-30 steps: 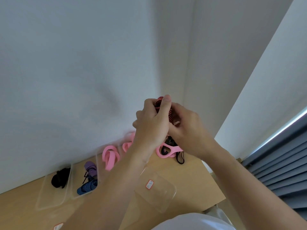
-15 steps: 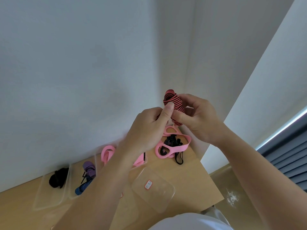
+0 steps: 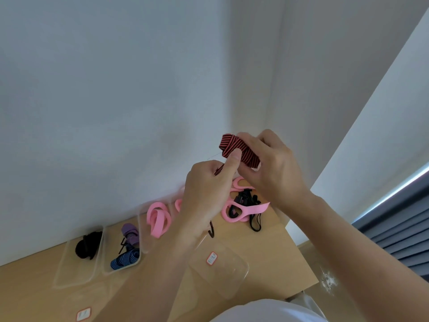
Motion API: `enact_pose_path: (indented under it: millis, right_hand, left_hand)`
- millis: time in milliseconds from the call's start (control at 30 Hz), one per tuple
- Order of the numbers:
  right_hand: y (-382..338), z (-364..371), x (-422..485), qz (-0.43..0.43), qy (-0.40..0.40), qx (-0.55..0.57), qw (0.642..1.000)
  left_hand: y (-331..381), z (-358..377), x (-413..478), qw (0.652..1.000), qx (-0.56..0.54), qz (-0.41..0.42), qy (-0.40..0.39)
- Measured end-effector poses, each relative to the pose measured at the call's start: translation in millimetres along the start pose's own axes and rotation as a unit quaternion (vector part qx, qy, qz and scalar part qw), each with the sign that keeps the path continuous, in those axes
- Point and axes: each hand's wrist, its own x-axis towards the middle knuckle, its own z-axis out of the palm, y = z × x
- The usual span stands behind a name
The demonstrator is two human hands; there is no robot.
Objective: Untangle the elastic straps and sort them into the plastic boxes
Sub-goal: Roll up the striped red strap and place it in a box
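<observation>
Both hands are raised above the wooden table (image 3: 267, 247). My right hand (image 3: 271, 168) grips a rolled red-and-black striped strap (image 3: 239, 149) by its upper part. My left hand (image 3: 209, 191) pinches the strap's lower end, thumb pressed on the stripes. A black hook (image 3: 211, 230) dangles below my left wrist. Under the hands lies a tangle of pink straps (image 3: 246, 210) and black straps (image 3: 246, 198). Clear plastic boxes stand along the wall: one with a black strap (image 3: 89, 245), one with purple and blue striped straps (image 3: 126, 255), one with a pink strap (image 3: 159, 218).
A clear lid or box (image 3: 222, 273) with a red-edged label lies near the table's front edge. The table ends at the right, with floor and a dark blind (image 3: 399, 228) beyond. White walls meet in a corner behind the boxes.
Both hands have shifted right with the striped strap. My right hand now wraps over the roll's top, and more of the strap shows between the hands.
</observation>
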Motion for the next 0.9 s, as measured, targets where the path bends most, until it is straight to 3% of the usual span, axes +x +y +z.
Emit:
enact_pose_path:
  millis: [167, 367, 667, 800, 833, 900]
  right_hand:
    - [-11, -1, -3, -0.074, 0.057, -0.003, 0.996]
    - [-14, -5, -4, -0.09, 0.092, 0.028, 0.991]
    - [-16, -8, -10, -0.108, 0.117, 0.051, 0.986]
    - [-19, -10, -21, -0.021, 0.041, 0.128, 0.991]
    - [-23, -10, -27, 0.055, 0.006, 0.182, 0.982]
    - [-39, -7, -38, 0.244, -0.088, 0.313, 0.914]
  left_hand:
    - [4, 2, 0, 0.991, -0.125, -0.051, 0.021]
    - [11, 4, -3, 0.988, -0.149, -0.026, 0.007]
    - [20, 4, -3, 0.963, -0.25, -0.082, -0.053]
    - [20, 4, -1, 0.95, -0.293, -0.096, -0.039]
    - [20, 4, 1, 0.946, -0.309, -0.096, -0.025]
    - [17, 4, 4, 0.943, -0.319, -0.095, 0.001]
